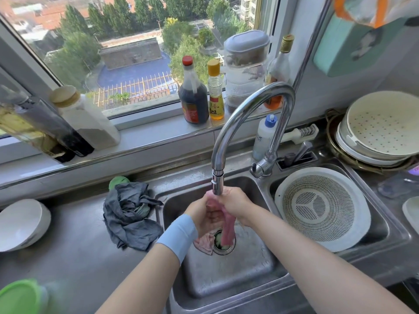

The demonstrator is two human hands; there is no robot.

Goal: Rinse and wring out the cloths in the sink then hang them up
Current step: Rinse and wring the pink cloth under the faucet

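Steel sink below a sunlit window. Pink cloth is gripped by both hands directly under the faucet outlet. Left hand is curled round the bunched upper part from the left; right hand is clenched on it from the right, knuckles up. Cloth is twisted into a rope below the grip, and its tail hangs down onto the drain. A second pink fold lies on the basin floor just below the left hand. Running water cannot be confirmed. A light blue wristband is worn just behind the left hand.

Left of the grip, out on the counter, a grey cloth is crumpled beside the sink rim, with a green item just behind it. Farther left, a white bowl is seen. Right of the grip, a white colander is tilted in the second basin. Beyond the grip, a dark bottle and a yellow-capped bottle are stood side by side on the sill.
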